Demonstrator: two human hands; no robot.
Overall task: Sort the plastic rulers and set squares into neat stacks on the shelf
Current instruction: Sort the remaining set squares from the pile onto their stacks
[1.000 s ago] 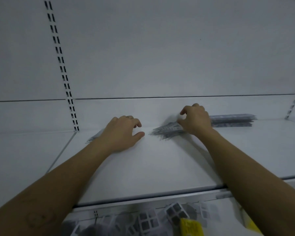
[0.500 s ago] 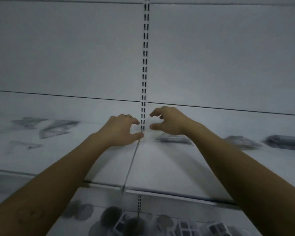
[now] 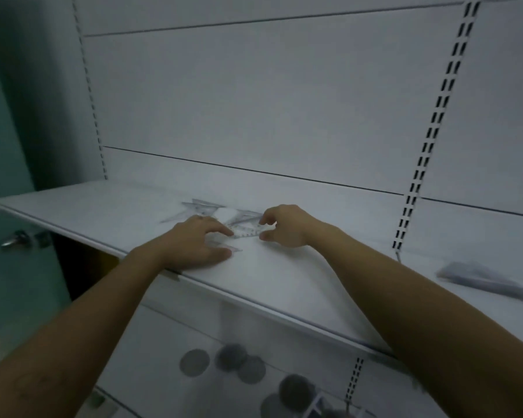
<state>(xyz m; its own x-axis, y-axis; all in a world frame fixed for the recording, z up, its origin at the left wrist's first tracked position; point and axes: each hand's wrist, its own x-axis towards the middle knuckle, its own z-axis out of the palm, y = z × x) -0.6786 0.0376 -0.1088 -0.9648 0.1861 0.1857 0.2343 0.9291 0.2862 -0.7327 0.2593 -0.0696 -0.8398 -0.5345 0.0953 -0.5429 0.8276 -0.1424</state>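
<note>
Neither grip has closed: the left hand (image 3: 194, 242) lies spread and the right hand (image 3: 284, 226) half-curled. Both have shifted from the ruler stacks to scattered set squares (image 3: 239, 220) on the shelf (image 3: 284, 285), so sorting resumes here.

Both bare forearms reach from lower corners toward frame centre. Left hand (image 3: 194, 244) palm down, fingers spread forward. Right hand (image 3: 284, 226) curled, thumb and forefinger apart in loose, unclosed grip.

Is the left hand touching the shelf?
Touching. The head view shows the left hand lying flat on the shelf, thumb and palm pressed to its surface with no gap, partly over a clear set square.
</note>
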